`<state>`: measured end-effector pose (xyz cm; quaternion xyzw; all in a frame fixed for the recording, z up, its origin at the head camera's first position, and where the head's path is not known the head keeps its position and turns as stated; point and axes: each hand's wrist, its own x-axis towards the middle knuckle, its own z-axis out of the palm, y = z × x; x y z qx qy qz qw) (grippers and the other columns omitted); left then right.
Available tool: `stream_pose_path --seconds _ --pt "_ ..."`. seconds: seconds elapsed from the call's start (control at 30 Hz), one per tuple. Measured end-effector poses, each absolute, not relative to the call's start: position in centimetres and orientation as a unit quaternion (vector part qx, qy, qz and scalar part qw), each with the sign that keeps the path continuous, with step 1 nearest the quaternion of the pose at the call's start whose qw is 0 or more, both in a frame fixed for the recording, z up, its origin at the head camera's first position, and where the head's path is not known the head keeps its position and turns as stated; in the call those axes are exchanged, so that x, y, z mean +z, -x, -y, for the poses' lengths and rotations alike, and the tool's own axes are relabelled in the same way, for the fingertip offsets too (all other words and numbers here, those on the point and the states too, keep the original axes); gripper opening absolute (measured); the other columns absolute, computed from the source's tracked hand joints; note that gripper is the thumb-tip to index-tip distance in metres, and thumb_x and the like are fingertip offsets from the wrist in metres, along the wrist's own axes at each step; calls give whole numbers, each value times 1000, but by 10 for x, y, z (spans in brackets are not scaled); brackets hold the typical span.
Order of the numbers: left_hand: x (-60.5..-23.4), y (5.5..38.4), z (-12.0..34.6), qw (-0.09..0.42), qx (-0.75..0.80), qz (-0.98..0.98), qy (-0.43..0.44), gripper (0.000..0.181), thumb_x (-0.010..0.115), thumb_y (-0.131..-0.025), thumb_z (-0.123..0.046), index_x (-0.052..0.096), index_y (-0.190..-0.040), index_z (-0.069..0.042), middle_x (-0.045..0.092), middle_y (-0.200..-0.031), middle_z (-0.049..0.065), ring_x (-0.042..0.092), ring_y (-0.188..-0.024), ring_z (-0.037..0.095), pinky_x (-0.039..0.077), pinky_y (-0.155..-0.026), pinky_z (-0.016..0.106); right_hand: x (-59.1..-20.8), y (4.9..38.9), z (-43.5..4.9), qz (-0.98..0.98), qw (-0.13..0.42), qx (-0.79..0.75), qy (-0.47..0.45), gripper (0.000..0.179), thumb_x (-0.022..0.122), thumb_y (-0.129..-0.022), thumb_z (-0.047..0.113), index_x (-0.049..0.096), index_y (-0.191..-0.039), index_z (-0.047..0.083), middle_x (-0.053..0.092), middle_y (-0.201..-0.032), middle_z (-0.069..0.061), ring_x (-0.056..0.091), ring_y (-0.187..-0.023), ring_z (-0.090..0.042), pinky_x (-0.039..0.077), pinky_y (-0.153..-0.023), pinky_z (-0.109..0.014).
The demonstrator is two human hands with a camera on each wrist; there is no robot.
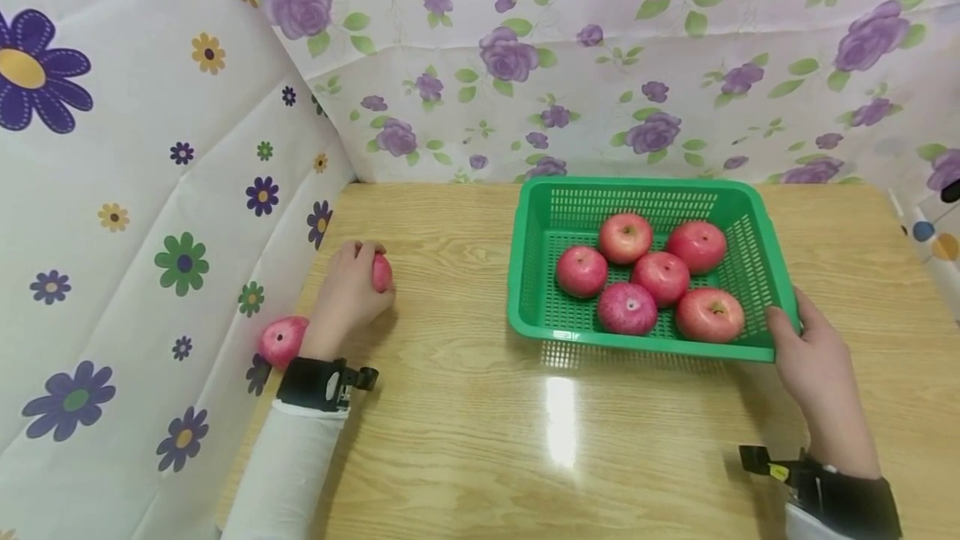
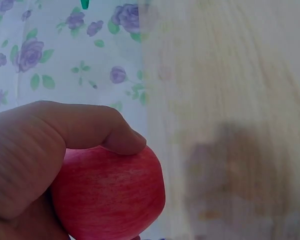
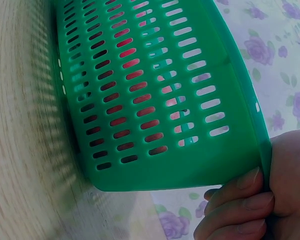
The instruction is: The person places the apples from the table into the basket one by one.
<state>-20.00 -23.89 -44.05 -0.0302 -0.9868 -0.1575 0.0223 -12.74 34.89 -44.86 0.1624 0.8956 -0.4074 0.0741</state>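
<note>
At the table's left side my left hand grips a red apple, thumb laid across it in the left wrist view. Another apple lies by my left wrist, against the flowered sheet. On the right, my right hand holds the near right corner of a green plastic basket, thumb over the rim and fingers on the outer wall. Several red apples sit inside the basket, spread over its middle and right part; through its slots they show red in the right wrist view.
The wooden table carries everything. A white sheet with purple roses hangs along the back, and one with daisies borders the left edge. Both wrists wear black straps with small cameras.
</note>
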Motion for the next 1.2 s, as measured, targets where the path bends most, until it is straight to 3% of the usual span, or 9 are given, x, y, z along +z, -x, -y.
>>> stream_pose_path --seconds 0.23,0.5,0.83,1.2 --pt "-422 211 216 18 -189 980 60 66 77 -73 -23 49 -131 -9 43 -126 18 42 -108 33 52 -82 52 -449 128 -349 -896 72 -407 -163 70 24 -103 56 2 -159 21 22 -155 -32 29 -131 -54 33 -93 -76" --pt "-396 221 172 35 -219 967 122 69 77 -73 -27 50 -135 -15 43 -131 18 45 -111 31 54 -82 50 -448 127 -350 -893 71 -413 -162 70 24 -103 57 2 -159 22 21 -156 -30 26 -132 -53 31 -93 -77" --pt "-371 242 114 23 -237 941 242 60 72 -87 -35 46 -137 -18 40 -130 13 41 -113 27 52 -84 45 -448 127 -350 -892 75 -414 -167 70 24 -103 57 2 -159 22 21 -155 -31 27 -132 -54 31 -94 -77" --pt "-363 271 67 -17 -234 923 306 66 74 -78 -33 45 -135 -18 40 -127 9 42 -111 21 50 -85 39 -450 128 -348 -894 71 -411 -164 69 24 -103 57 2 -159 22 21 -155 -31 28 -132 -54 32 -93 -77"
